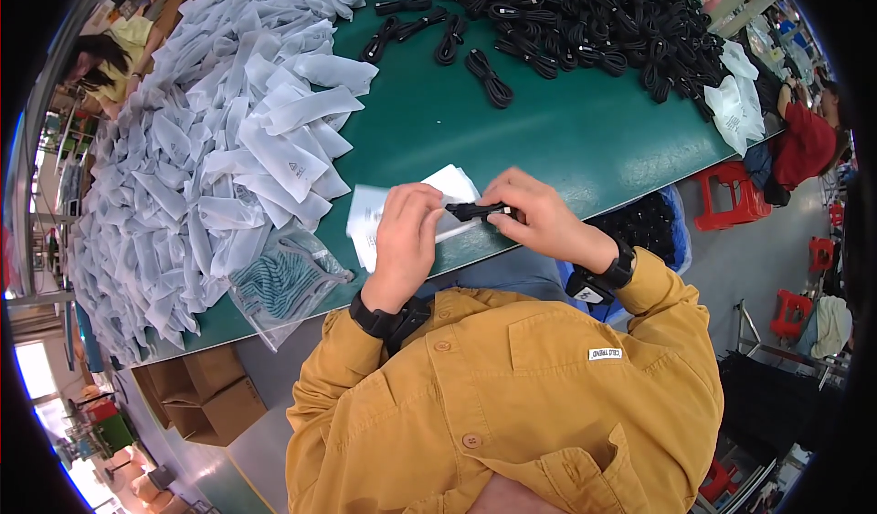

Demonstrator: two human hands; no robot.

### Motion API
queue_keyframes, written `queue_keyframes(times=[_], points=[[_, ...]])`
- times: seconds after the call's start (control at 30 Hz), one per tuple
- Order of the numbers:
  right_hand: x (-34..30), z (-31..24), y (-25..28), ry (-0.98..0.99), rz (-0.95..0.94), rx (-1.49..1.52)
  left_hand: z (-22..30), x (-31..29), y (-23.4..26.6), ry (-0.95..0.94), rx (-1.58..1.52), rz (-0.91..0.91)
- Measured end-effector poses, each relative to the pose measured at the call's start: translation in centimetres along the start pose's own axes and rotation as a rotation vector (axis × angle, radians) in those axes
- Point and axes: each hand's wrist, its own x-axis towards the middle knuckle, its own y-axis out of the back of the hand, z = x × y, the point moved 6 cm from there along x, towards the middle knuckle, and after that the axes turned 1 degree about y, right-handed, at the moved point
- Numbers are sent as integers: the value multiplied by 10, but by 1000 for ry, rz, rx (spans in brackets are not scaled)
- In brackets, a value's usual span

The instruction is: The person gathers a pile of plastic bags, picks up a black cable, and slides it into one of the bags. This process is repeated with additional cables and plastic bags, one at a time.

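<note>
A coiled black cable (476, 211) lies between my two hands, above the near edge of the green table. My right hand (537, 205) pinches its right end, where a connector shows. Closed on a thin, translucent white plastic bag (367, 201), my left hand (407, 231) rests over the bag's edge, and the left end of the cable reaches toward these fingers. How far the cable enters the bag is hidden by the fingers. Beneath both hands lies a stack of flat white bags (454, 183).
Filled white bags (274, 139) are heaped along the left. A large pile of coiled black cables (585, 21) covers the far right of the table (402, 121). A clear bag with teal cord (283, 281) sits near the edge. Below the right edge stands a blue-lined bin (678, 231).
</note>
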Motion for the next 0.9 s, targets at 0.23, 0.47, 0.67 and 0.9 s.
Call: queue_keyframes(times=[0.23,0.47,0.67,0.9], points=[[24,-18,1,28,201,204,-6,9,4,247,-335,-9],[41,-39,1,227,274,65,-18,17,7,482,-955,29],[63,-26,1,221,241,267,-38,24,32,495,-1033,136],[94,59,60,27,427,-606,-36,30,113,199,61,430]])
